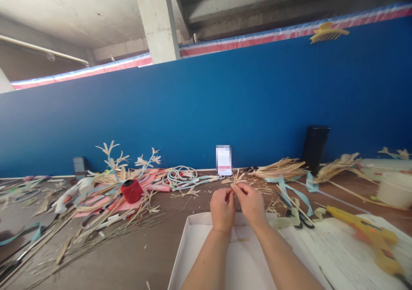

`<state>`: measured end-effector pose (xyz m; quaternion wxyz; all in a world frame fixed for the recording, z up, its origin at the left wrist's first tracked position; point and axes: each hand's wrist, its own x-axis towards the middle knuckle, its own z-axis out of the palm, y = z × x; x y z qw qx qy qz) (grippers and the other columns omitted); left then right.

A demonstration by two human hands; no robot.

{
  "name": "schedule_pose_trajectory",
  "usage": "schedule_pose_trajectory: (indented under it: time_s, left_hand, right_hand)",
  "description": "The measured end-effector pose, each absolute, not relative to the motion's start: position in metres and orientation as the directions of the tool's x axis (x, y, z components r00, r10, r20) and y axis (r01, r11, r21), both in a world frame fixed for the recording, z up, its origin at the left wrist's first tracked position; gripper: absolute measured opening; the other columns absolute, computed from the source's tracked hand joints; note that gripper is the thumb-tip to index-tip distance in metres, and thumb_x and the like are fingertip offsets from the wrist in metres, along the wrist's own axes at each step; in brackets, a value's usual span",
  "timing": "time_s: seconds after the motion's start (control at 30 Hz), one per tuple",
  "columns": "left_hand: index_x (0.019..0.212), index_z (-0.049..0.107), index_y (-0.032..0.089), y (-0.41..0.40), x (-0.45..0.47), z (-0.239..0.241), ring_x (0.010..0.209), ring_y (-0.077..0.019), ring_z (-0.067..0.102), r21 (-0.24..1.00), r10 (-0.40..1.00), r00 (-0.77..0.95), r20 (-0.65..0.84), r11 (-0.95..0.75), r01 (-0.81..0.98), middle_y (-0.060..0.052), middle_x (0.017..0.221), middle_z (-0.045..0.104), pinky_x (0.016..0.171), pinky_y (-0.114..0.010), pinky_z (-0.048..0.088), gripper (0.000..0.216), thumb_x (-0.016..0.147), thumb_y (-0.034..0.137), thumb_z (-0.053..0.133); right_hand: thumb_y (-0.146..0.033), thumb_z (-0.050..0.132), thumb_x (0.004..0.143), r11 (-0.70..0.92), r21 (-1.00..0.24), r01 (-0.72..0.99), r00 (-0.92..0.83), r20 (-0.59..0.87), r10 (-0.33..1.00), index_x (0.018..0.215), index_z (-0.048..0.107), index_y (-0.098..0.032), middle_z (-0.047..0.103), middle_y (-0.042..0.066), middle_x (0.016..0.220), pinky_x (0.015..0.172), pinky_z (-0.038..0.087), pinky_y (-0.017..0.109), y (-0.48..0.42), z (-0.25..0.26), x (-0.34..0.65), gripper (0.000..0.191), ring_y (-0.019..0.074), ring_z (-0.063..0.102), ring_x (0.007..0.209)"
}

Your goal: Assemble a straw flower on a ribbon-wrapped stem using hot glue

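Nearest me, white tray point(193, 247); above it my left hand point(222, 209) and right hand point(251, 203) pinch a straw flower point(237, 179); scissors point(299, 218), glue gun point(363, 230) right.

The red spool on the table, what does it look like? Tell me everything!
The red spool is a short, fat roll wound with bright red thread. Its top end is a dark round cap with a hole in the middle. It lies tipped over, the top pointing up and to the left. It rests on a messy pile of pale straw strips and pink bits, left of the white cords. Neither hand touches it; both are off to its right.
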<state>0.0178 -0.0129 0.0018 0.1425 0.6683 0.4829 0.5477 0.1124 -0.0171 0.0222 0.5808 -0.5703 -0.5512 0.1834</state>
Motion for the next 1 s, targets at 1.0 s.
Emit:
schedule_pose_trajectory:
  time_s: [1.0]
  left_hand:
    - [0.087,0.065,0.020,-0.0103,0.0174,-0.0008,0.077,-0.0155,0.053,0.746,0.805,-0.058,0.591,-0.518,0.418,-0.004,0.081,0.063,0.072,-0.028,0.040,0.018,0.083,0.023,0.047]
  right_hand:
    - [-0.049,0.051,0.076,0.359,-0.844,0.398,0.266,0.481,0.836,0.077,0.071,-0.019,0.066,0.007,0.079,0.073,0.043,0.031,-0.0138,0.0219,0.1149,0.036,0.0211,0.058,0.077]
